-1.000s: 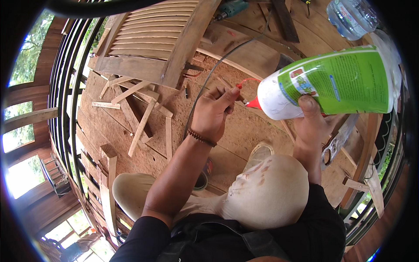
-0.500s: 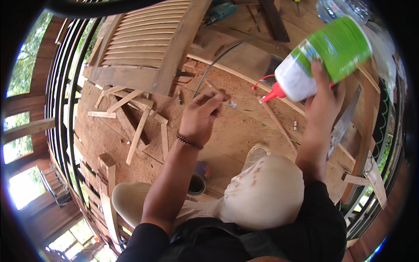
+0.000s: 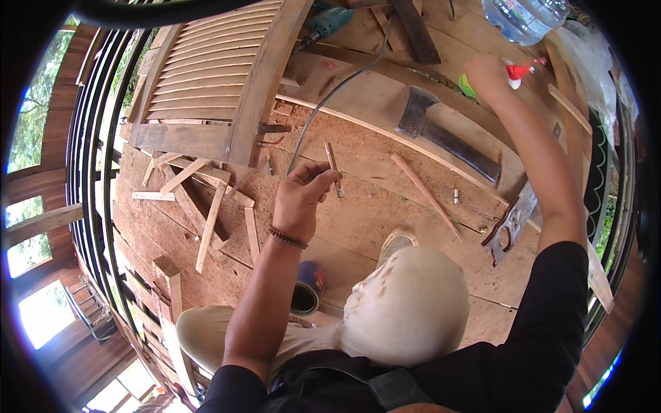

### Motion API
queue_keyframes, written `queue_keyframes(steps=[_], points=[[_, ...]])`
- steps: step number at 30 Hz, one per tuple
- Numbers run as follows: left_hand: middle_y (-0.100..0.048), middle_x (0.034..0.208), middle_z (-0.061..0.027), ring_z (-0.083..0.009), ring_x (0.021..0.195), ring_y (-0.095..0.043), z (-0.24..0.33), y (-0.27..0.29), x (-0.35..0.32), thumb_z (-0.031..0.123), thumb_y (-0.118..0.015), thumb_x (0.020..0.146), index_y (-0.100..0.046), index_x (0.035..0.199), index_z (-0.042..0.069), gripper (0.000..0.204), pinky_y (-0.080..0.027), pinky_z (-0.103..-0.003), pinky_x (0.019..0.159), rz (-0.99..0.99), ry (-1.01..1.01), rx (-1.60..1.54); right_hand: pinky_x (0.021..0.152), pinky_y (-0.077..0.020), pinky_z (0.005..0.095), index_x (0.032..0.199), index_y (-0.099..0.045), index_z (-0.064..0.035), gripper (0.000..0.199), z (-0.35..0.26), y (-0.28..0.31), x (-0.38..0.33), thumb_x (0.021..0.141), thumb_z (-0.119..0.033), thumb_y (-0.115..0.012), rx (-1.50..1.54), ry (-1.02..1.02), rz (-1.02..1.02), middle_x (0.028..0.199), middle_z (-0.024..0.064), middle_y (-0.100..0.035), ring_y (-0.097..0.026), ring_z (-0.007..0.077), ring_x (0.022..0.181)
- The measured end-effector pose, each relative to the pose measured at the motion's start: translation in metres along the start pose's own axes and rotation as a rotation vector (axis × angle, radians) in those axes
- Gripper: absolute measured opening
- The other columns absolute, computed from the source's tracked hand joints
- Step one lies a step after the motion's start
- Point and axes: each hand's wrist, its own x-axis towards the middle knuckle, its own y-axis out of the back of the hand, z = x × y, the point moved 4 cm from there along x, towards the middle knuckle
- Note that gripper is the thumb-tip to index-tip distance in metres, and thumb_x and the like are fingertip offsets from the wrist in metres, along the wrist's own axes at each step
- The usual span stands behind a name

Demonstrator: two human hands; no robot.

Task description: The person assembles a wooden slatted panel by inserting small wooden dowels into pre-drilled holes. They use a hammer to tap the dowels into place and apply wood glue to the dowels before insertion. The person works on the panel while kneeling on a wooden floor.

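Left hand (image 3: 301, 199): pinches a thin stick (image 3: 334, 168) upright over the floor (image 3: 358, 206). Right hand (image 3: 485, 72): closed on a glue bottle (image 3: 513, 72), far right of the stick. Hatchet (image 3: 447, 134) between them; shutter (image 3: 213, 76) left; saw (image 3: 513, 220) right.

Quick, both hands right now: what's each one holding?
Left hand: closed, pinching a small wooden stick.
Right hand: closed on the glue bottle, arm stretched far out over the wooden floor.

Green glue bottle (image 3: 469, 85), red nozzle (image 3: 521, 70)
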Motion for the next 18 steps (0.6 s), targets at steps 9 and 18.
queue_keyframes(steps=[9, 18], points=[[-0.073, 0.106, -0.0117, -0.009, 0.083, -0.057, -0.001, 0.002, -0.004, 0.012, -0.065, 0.097, -0.066, 0.116, -0.004, 0.025, -0.043, -0.024, 0.075, -0.016, 0.05, 0.012, 0.106, -0.0328, 0.0466, 0.113, -0.078, -0.0154, 0.027, -0.014, -0.047, 0.051, 0.096, -0.02, -0.057, -0.206, 0.022, -0.027, 0.114, 0.0051, -0.074, -0.062, 0.0258, 0.118], [-0.073, 0.105, -0.0081, -0.0087, 0.087, -0.058, -0.007, 0.005, -0.007, 0.015, -0.066, 0.096, -0.067, 0.116, -0.001, 0.026, -0.042, -0.024, 0.077, -0.028, 0.093, -0.033, 0.118, -0.0291, 0.0535, 0.11, -0.077, -0.013, 0.028, -0.029, -0.061, 0.056, 0.096, -0.02, -0.054, -0.174, 0.046, 0.048, 0.12, 0.0097, -0.07, -0.059, 0.0287, 0.122]])
